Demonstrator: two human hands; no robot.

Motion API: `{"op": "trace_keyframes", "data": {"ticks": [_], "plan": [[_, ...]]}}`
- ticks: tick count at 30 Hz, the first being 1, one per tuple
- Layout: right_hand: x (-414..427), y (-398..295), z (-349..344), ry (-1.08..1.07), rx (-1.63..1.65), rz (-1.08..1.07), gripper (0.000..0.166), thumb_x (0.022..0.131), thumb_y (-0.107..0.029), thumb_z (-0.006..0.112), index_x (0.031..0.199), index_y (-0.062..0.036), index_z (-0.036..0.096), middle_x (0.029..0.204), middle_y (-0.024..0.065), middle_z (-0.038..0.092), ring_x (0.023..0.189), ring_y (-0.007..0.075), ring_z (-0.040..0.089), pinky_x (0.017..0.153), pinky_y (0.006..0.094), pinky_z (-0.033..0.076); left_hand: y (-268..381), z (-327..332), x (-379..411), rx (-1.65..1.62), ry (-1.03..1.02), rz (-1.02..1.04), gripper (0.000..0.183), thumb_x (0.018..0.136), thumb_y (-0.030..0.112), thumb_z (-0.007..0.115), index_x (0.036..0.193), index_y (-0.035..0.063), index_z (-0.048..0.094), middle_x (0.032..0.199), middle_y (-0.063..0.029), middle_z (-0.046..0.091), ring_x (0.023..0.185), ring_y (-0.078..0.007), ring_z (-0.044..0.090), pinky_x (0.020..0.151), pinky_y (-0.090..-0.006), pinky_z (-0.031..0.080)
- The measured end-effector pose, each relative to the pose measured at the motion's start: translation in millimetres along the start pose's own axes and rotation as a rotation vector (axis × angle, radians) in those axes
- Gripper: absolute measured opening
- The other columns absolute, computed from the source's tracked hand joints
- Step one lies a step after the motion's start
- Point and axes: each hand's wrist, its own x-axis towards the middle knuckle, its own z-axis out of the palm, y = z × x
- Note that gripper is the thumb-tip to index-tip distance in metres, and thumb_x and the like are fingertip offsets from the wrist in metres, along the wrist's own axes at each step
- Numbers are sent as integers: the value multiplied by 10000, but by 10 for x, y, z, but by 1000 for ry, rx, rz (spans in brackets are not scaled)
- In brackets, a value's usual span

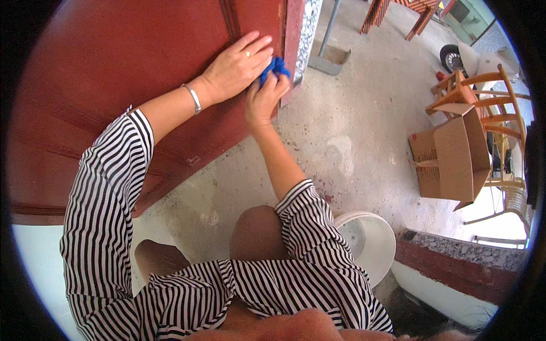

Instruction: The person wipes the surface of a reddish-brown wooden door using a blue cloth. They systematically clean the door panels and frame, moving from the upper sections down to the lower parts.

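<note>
A dark red panelled door (170, 51) stands before me on the left. My left hand (236, 66) lies against its face with the fingers spread, holding nothing that I can see; a ring and a silver bracelet are on this hand and wrist. Just right of those fingertips, my right hand (268, 96) grips a bunched blue cloth (278, 67) near the door's edge. Part of the cloth is hidden behind the fingers. The right hand looks slightly blurred.
A white bucket (381, 243) stands by my right elbow. On the concrete floor (341, 111) are a long-handled dustpan (330, 64), an open cardboard box (448, 157) and wooden chairs (495, 98). A red-edged door frame (292, 47) borders the door.
</note>
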Motion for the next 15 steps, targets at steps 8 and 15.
{"op": "trace_keyframes", "data": {"ticks": [8, 15], "plan": [[-1027, 799, 108, -63, 11, 308, 404, 749, 35, 557, 1143, -3, 476, 1261, 239, 364, 1187, 422, 331, 1019, 501, 269, 796, 681, -418, -122, -325, 33, 398, 836, 200, 458, 1164, 14, 588, 1298, -73, 506, 1322, -238, 345, 1131, -404, 205], [-1265, 1444, 130, 19, 13, 694, 399, 742, 57, 541, 1136, 26, 486, 1199, 262, 435, 1143, 413, 392, 1016, 479, 290, 1280, 1009, -201, -60, -529, 43, 366, 853, 212, 465, 1136, 39, 620, 1273, -69, 523, 1313, -219, 345, 1140, -401, 157]]}}
